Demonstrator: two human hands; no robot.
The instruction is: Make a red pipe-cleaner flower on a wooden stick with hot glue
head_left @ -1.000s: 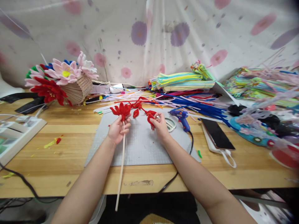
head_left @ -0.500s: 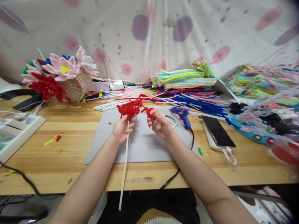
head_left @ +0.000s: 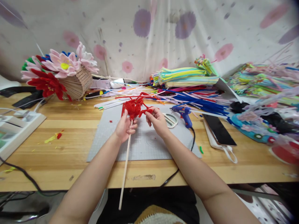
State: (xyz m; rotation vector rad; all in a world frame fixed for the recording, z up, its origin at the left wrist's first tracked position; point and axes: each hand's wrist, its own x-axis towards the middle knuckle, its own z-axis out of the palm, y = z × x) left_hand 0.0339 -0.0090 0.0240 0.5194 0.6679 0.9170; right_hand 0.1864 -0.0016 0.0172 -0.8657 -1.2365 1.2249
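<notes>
A red pipe-cleaner flower tops a pale wooden stick that slants down past the table's front edge. My left hand is closed round the stick just under the bloom. In a pinch of its fingers, my right hand has a red pipe-cleaner petal, held against the flower's right side. Whether the petal touches the flower's base I cannot tell. Beneath both hands lies a grey cutting mat.
Right of the mat's middle are scissors, a blue glue gun and a phone. Loose pipe cleaners spread across the back. A basket of flowers leans at back left, with a power strip before it.
My right hand has brought the red petal left, up to the flower. The flower on its stick has shifted slightly right and turned in my left hand.
</notes>
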